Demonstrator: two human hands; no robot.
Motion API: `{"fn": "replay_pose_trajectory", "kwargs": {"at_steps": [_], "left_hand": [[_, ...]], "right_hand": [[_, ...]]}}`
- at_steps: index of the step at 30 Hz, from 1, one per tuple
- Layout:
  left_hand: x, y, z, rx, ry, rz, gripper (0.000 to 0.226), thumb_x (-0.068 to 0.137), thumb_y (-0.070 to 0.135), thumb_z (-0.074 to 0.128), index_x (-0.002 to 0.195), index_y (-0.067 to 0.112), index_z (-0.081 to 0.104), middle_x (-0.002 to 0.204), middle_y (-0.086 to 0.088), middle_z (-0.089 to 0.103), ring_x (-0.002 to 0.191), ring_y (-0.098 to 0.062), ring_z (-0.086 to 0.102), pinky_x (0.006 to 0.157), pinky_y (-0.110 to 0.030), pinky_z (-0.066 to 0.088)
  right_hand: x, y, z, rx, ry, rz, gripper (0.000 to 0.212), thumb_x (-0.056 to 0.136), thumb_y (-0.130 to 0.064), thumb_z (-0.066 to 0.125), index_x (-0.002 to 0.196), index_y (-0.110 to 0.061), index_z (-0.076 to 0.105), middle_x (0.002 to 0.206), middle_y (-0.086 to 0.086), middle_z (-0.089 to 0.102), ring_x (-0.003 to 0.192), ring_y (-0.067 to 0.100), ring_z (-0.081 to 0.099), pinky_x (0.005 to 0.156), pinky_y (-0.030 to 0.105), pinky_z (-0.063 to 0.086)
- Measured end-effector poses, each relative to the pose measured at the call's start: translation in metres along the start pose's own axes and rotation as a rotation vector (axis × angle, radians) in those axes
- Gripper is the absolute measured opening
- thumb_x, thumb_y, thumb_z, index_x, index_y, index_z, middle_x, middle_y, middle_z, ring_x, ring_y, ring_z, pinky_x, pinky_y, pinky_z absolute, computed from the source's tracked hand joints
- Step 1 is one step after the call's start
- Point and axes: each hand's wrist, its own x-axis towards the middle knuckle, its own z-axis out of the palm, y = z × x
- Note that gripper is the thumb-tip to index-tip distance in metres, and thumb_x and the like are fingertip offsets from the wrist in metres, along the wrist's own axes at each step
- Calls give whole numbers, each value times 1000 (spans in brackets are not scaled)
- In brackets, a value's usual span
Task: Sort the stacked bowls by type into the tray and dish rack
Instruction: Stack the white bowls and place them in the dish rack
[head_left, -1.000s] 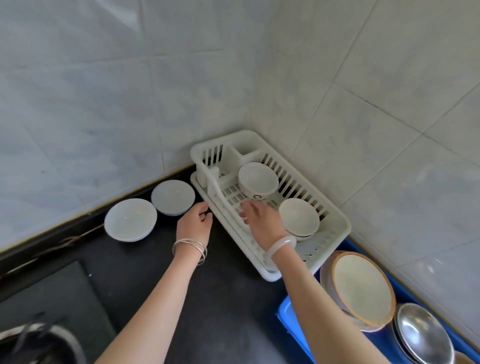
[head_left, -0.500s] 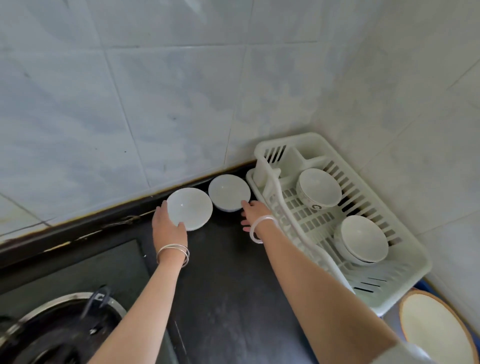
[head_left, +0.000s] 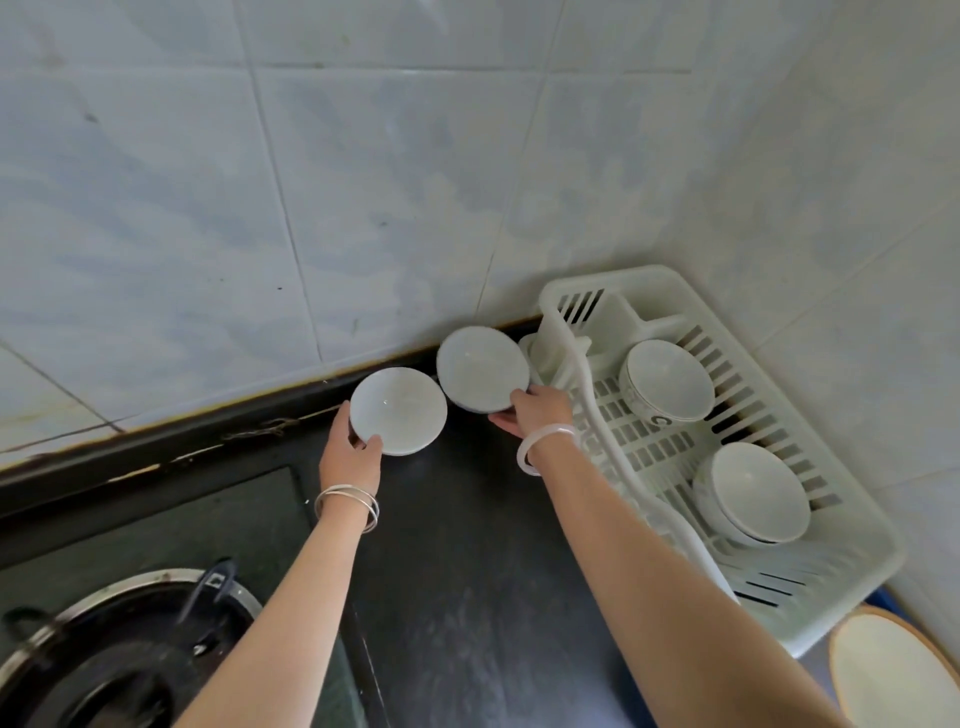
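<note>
Stacked bowls (head_left: 665, 382) already stand inside the dish rack (head_left: 841, 571). Left of the rack, two plain ones wait unsorted at the back of the desk (head_left: 467, 571). The right hand (head_left: 535, 415) grips the nearer bowl (head_left: 482, 369) by its rim, and the left hand (head_left: 349, 457) grips the farther bowl (head_left: 398, 410).

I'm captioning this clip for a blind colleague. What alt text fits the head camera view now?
The left hand grips the left bowl and the right hand the right bowl, both pale, over a dark counter. Beside them a white dish rack holds a far stack and a near stack of bowls.
</note>
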Motion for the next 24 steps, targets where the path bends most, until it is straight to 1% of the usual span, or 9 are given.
{"fn": "replay_pose_trajectory", "kwargs": {"at_steps": [3, 5, 6, 8, 11, 14, 18, 22, 24], "left_hand": [[1, -3, -3, -64, -2, 13, 53, 87, 2, 49, 137, 21, 43, 136, -7, 54, 124, -25, 50, 104, -33, 36], [3, -5, -5, -138, -17, 1, 48, 88, 4, 46, 133, 20, 48, 133, -8, 56, 123, -25, 51, 107, -37, 37], [3, -4, -5, -207, -33, -28, 45, 89, 6, 45, 132, 19, 49, 132, -8, 56, 123, -26, 51, 107, -40, 39], [2, 0, -7, -374, -58, -107, 39, 92, 15, 44, 129, 20, 52, 129, -6, 56, 121, -24, 52, 105, -38, 41], [4, 7, -9, -508, -58, -194, 34, 92, 27, 45, 124, 22, 56, 120, -2, 57, 119, -23, 52, 101, -35, 41], [5, 8, -10, -518, -44, -217, 34, 91, 28, 49, 124, 20, 54, 121, -3, 56, 119, -24, 52, 101, -37, 42], [7, 6, -10, -463, -39, -198, 38, 90, 19, 52, 128, 17, 51, 131, -8, 54, 121, -27, 51, 95, -39, 45], [12, 3, -10, -407, -28, -184, 38, 89, 9, 53, 125, 17, 53, 131, -8, 56, 120, -29, 53, 95, -44, 48], [14, 2, -10, -396, -29, -183, 38, 88, 8, 53, 124, 19, 53, 131, -7, 56, 120, -29, 52, 94, -45, 48]], "right_hand": [[-14, -10, 7, -71, -53, -77, 28, 86, -1, 52, 68, -23, 55, 74, 3, 63, 72, 23, 67, 53, 27, 58], [-21, -14, 15, -125, -82, -86, 27, 84, -1, 54, 66, -21, 56, 73, 5, 64, 75, 28, 68, 59, 31, 60], [-23, -14, 20, -160, -84, -88, 27, 84, -1, 55, 65, -20, 56, 71, 7, 64, 74, 29, 69, 64, 36, 61], [-28, -13, 30, -237, -68, -86, 27, 82, -2, 58, 61, -19, 55, 65, 7, 64, 68, 28, 71, 69, 42, 61], [-34, -6, 42, -349, -40, -102, 26, 81, -6, 61, 58, -17, 56, 58, 5, 64, 61, 23, 71, 68, 41, 61], [-39, 0, 51, -438, -13, -117, 23, 81, -9, 62, 59, -16, 58, 60, 4, 64, 64, 22, 71, 70, 39, 61], [-39, 5, 56, -527, -3, -127, 15, 83, -13, 62, 68, -11, 64, 73, 10, 72, 70, 22, 72, 74, 37, 60], [-38, 5, 57, -577, 1, -134, 17, 82, -16, 65, 65, -16, 59, 82, 12, 72, 74, 23, 71, 76, 36, 59], [-37, 4, 56, -596, -16, -140, 5, 82, -17, 64, 77, -15, 64, 88, 12, 72, 78, 23, 70, 78, 36, 59]]}}
